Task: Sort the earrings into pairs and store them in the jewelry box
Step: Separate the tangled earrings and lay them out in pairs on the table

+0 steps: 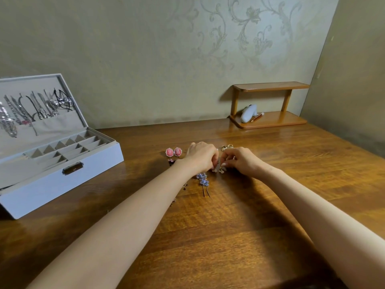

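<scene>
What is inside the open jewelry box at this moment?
Necklaces hang in the lid of the jewelry box, their lower ends covered by a fabric pocket. The visible tray compartments look empty; the nearest row is hidden behind the front wall.

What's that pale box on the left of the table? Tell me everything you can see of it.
The jewelry box is a pale grey-blue rectangular case resting on the wooden table. Its lid stands open, tilted back; the beige lining has a pocket, with silvery chains hanging over it. The tray below is split into small beige compartments, apparently empty. A metal clasp sits on the front wall. The left hand and right hand are clear of it.
</scene>
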The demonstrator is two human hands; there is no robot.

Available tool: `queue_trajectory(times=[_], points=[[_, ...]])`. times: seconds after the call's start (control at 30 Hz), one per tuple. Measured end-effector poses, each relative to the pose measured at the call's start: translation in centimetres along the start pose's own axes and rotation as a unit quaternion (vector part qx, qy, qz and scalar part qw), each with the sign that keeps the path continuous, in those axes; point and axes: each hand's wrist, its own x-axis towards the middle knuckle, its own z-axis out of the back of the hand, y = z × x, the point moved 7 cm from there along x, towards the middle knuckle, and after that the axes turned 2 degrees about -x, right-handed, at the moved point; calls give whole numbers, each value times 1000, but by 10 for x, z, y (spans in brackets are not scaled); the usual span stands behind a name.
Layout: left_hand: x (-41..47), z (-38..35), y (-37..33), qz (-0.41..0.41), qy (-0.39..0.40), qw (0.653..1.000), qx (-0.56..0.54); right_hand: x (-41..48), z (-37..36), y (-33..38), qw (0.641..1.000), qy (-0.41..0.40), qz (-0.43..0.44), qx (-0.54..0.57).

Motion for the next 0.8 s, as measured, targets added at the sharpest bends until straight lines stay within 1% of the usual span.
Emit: queue_trajectory(times=[0.1, 0.27, 0.4, 0.47, 0.57, 0.67, 0.8], points=[[1, 1, 1, 5, 0, 1000, -8, 1, 1, 0, 1000, -15, -9, -1], [0, 0, 1, 11, 3, 1000, -20, -2, 2, 2, 1000, -14, -17, 5], [-6, 10, 5, 13, -21, 999, -35, -8, 9, 7, 999, -40, -15, 15], [-14, 20, 10, 20, -32, 998, -41, -12, 13, 16, 998, -62, 2, 22], [-36, 32, 23, 45, -32, 996, -65, -21, 16, 38, 996, -73, 40, 35], [-64, 44, 40, 71, -35, 992, -101, -31, 11, 67, 994, -66, 79, 43], [-106, 53, 61, 101, -26, 988, -113, -42, -3, 107, 990, -50, 126, 41]])
